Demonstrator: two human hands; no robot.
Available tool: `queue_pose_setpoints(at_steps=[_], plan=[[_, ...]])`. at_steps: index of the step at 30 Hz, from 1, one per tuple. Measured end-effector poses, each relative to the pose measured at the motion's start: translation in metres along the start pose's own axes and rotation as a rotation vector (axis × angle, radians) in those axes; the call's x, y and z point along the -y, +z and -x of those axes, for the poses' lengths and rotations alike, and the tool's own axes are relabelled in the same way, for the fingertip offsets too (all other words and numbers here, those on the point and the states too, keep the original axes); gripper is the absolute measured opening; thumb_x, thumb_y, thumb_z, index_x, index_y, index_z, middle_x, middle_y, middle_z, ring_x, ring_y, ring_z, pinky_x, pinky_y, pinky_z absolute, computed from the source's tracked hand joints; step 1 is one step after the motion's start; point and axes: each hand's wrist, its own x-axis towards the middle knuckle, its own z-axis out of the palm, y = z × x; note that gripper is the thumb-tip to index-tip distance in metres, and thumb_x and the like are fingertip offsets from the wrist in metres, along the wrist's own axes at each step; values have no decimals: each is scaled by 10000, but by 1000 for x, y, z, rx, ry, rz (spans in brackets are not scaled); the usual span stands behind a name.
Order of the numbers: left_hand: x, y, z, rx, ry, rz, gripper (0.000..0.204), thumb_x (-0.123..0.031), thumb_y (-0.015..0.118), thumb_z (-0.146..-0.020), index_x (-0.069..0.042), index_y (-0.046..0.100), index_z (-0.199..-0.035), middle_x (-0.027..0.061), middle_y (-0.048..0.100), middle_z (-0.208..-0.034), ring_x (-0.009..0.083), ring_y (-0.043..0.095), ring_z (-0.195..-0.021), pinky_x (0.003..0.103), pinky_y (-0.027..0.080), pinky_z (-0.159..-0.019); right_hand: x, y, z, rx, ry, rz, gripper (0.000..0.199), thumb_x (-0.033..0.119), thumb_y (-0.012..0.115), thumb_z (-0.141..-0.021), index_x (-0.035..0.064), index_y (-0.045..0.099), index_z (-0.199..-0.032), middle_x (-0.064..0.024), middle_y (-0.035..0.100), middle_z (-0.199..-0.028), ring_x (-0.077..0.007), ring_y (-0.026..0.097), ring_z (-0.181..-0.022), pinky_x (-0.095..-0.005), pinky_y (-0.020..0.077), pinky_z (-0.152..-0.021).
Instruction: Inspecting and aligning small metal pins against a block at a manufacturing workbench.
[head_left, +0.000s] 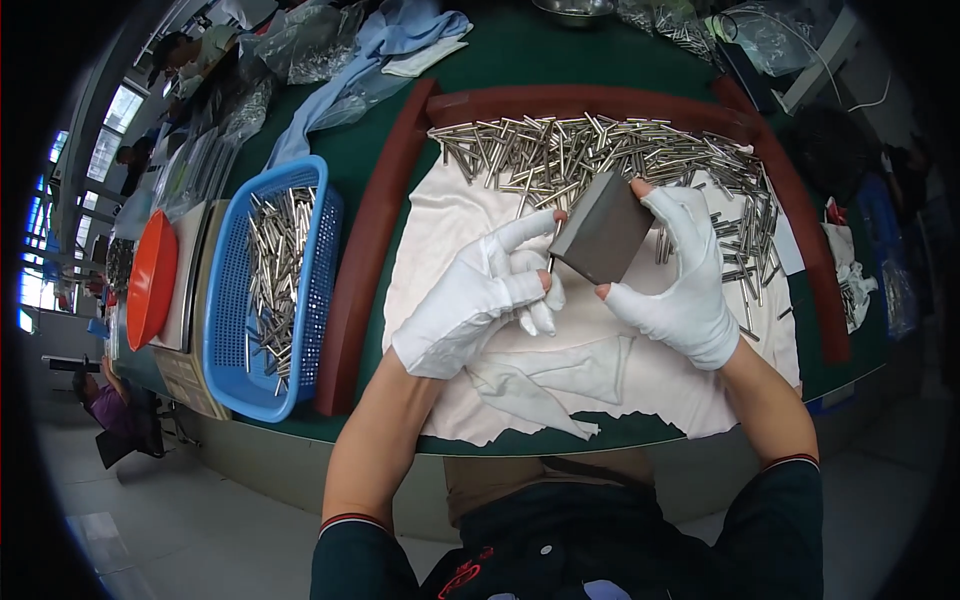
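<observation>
My right hand (690,285), in a white glove with bare fingertips, grips a dark grey rectangular block (612,232) between thumb and fingers, tilted above the cloth. My left hand (465,300), gloved the same way, pinches a thin metal rod (551,262) between thumb and forefinger, right beside the block's left edge. Whether the rod touches the block I cannot tell. Behind both hands a heap of shiny metal rods (590,150) spreads over a pale pink cloth (440,225). A crumpled white cloth (560,375) lies in front of them.
A red-brown raised frame (580,98) borders the cloth on three sides. To its left stands a blue basket (222,310) holding more rods, then an orange-red tray (152,280). Blue fabric (385,45) and plastic bags (310,45) lie at the back. Other people sit far left.
</observation>
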Motion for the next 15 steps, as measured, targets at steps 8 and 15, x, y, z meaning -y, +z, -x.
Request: queue_pose_setpoints(at_steps=[8, 15], plan=[[13, -2, -3, 10, -61, -29, 699, -130, 713, -786, 18, 344, -1361, 75, 605, -688, 104, 561, -507, 179, 416, -439, 7, 2, 0, 7, 34, -19, 805, 151, 798, -544, 32, 467, -1269, -116, 469, -1034, -242, 504, -922, -344, 430, -787], [13, 2, -1, 15, -115, -83, 535, -103, 640, -841, 43, 418, -1305, 79, 585, -688, 91, 535, -503, 185, 403, -440, 11, 4, -2, -19, -28, -2, 814, 163, 808, -555, 10, 467, -1278, -113, 464, -1023, -230, 506, -898, -328, 434, -752]])
